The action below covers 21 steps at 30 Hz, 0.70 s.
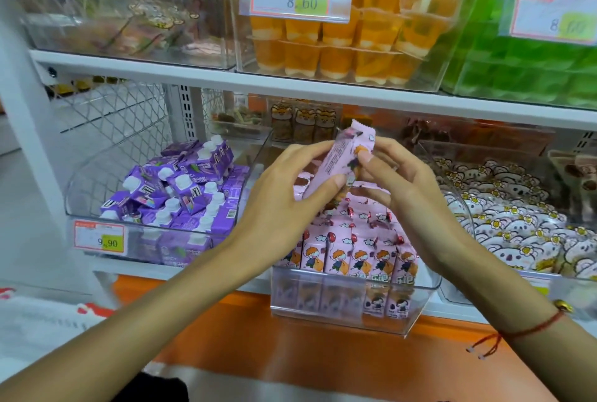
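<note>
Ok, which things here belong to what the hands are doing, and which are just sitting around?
In hand: pink packet, pinched by left hand and right hand; clear bin of matching packets below.

Lying about: purple cartons, orange jelly cups, koala packets, price tag.

Purple cartons with white caps (181, 188) heaped in clear plastic bin (80, 195), lower shelf left. Orange jelly cups (339, 46) stacked above. White bear-print packets (504, 224) right.
</note>
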Each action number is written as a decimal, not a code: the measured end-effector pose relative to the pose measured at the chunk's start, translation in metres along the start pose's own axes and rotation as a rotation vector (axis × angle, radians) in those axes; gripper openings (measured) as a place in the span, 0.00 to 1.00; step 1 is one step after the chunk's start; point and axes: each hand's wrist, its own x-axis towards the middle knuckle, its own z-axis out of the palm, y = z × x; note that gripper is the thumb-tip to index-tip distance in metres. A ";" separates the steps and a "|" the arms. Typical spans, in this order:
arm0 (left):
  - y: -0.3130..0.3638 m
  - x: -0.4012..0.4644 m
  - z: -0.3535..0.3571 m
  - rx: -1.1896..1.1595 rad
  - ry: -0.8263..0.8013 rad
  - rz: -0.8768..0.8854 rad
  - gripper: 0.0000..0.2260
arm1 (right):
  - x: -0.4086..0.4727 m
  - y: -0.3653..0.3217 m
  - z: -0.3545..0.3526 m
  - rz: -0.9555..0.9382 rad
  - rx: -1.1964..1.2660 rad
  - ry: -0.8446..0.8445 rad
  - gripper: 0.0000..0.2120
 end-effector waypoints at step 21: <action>-0.128 -0.248 -0.201 0.144 0.665 -0.677 0.13 | -0.048 0.119 0.294 -0.186 -0.735 -0.791 0.17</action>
